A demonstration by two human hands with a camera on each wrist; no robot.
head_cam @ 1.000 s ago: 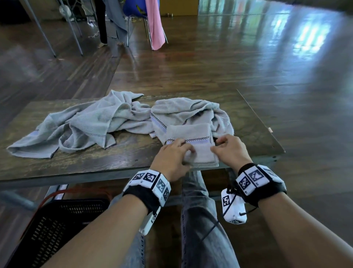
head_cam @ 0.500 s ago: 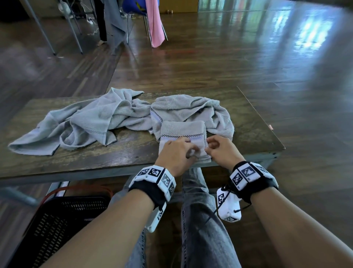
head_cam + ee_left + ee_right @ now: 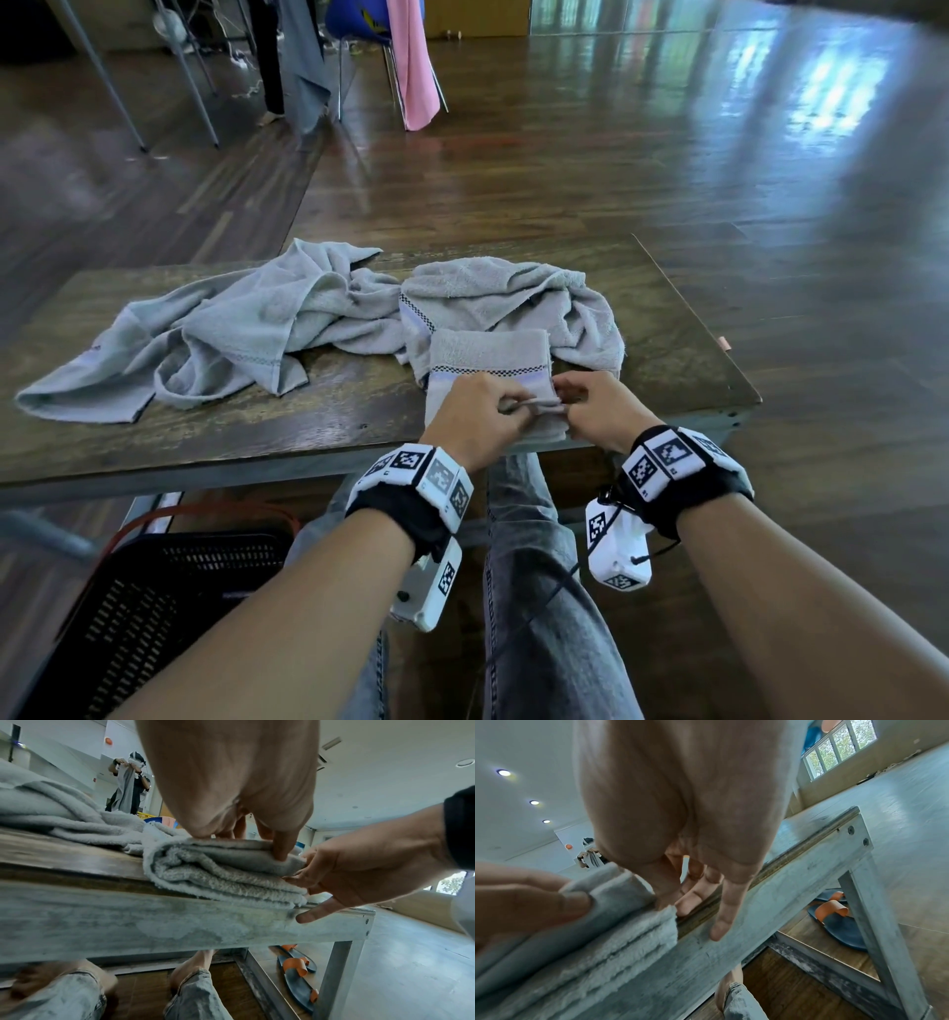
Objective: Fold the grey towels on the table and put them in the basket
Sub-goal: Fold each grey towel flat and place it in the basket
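Observation:
A folded grey towel (image 3: 488, 354) with a checked band lies at the near edge of the wooden table (image 3: 308, 411). My left hand (image 3: 477, 411) pinches its top layer near the right corner, thumb on the front of the fold (image 3: 280, 850). My right hand (image 3: 590, 406) meets it there and pinches the end of that layer (image 3: 298, 866), while its little finger (image 3: 721, 923) hangs over the table's edge. Behind the folded towel lies a crumpled grey towel (image 3: 513, 293). Another crumpled grey towel (image 3: 231, 334) is spread to the left. A black basket (image 3: 154, 606) stands on the floor at my left.
My jeans-clad legs (image 3: 529, 591) are under the table, and blue and orange sandals (image 3: 295, 981) lie by its right leg. Chairs and a hanging pink cloth (image 3: 413, 61) stand far behind. Another person (image 3: 128, 780) handles a cloth in the distance.
Both hands went from resting flat on the folded towel to meeting at its near right corner. There they have pinched up the top layer.

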